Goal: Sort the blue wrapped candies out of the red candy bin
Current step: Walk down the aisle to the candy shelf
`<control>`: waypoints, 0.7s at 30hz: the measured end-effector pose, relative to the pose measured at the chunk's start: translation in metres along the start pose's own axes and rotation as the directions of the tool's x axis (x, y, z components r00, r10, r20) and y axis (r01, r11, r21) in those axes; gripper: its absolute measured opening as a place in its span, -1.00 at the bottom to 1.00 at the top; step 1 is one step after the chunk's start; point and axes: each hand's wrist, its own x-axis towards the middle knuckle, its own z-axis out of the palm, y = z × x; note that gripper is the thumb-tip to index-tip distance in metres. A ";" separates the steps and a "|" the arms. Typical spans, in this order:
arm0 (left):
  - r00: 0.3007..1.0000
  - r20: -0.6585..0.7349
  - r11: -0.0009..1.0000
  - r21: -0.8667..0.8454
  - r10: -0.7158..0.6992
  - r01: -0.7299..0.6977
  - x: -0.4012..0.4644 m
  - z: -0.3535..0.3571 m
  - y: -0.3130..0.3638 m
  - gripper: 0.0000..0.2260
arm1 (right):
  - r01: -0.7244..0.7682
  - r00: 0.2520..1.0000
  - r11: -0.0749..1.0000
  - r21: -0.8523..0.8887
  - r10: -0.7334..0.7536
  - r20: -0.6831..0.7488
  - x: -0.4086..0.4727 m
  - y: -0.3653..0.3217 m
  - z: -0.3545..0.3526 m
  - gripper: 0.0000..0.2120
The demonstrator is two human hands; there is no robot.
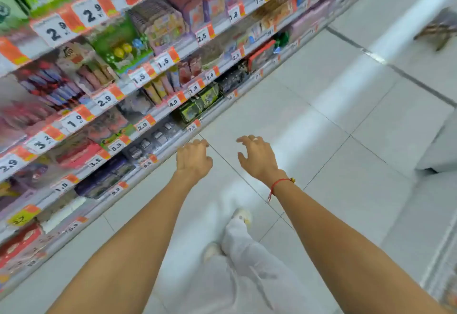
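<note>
**Empty hands over the aisle floor**

At the centre of the frame, both arms are reaching forward over the pale tiled floor point(321, 120). The left hand point(194, 159) is hanging with its fingers loosely curled downward, grasping nothing. The right hand point(257, 156) is spreading its fingers in a relaxed claw, also grasping nothing; a ring point(254, 138) is showing on one finger and a red cord bracelet point(280, 182) is circling the wrist.

Across the left and upper part of the frame, shop shelves point(158, 113) are running diagonally, carrying blurred packets of sweets and small goods behind orange-and-white price tags point(53, 33). Neither a red candy bin nor blue wrapped candies can be made out among the blurred goods, so their place cannot be told.

In the lower middle of the frame, the person's white trousers point(237, 247) and a light shoe point(243, 216) are showing above the tiles. A white fixture point(437, 145) is standing at the right edge.
</note>
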 end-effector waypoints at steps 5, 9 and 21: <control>0.977 0.029 0.977 -0.004 0.211 -0.211 0.045 0.003 0.089 -0.60 | -0.186 0.974 0.981 0.057 0.192 -0.125 -0.013 0.084 -0.034 -0.61; 0.927 0.009 0.926 0.030 0.375 -0.375 0.073 0.009 0.157 -0.61 | -0.276 0.936 0.953 0.122 0.296 -0.193 -0.027 0.134 -0.061 -0.62; 0.705 0.009 0.705 -0.046 0.709 -0.708 0.194 0.022 0.371 -0.57 | -0.528 0.785 0.826 0.200 0.564 -0.258 0.010 0.322 -0.138 -0.54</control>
